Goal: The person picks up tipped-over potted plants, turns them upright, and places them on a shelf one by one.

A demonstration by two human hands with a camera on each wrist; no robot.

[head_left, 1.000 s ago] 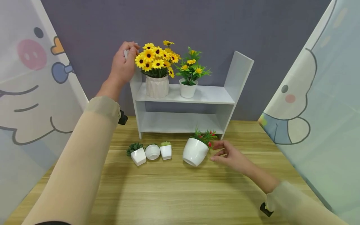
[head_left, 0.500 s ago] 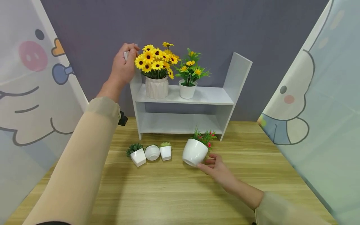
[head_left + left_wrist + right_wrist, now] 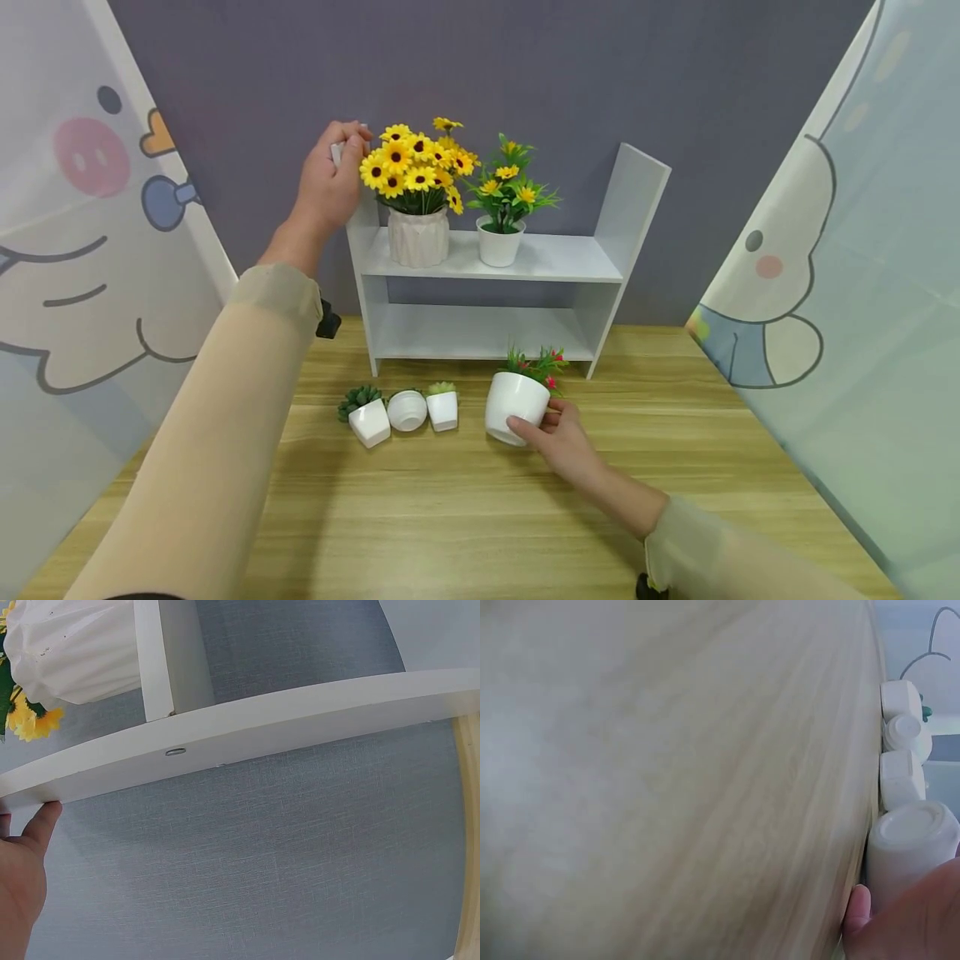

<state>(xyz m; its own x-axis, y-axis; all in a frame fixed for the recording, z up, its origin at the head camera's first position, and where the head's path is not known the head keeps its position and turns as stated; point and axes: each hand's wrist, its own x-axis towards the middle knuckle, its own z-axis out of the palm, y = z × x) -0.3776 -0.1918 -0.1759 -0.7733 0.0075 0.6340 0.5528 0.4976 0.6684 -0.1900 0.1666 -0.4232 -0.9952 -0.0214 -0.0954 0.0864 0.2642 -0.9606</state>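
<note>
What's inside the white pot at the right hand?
Green foliage with red flowers sticks out of the white pot. Everything deeper inside is covered by the pot itself.

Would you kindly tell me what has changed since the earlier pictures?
The right hand moved left and took hold of the red-flowered white pot, which turned slightly. The left hand stayed on the white shelf; the three small pots stayed put.
</note>
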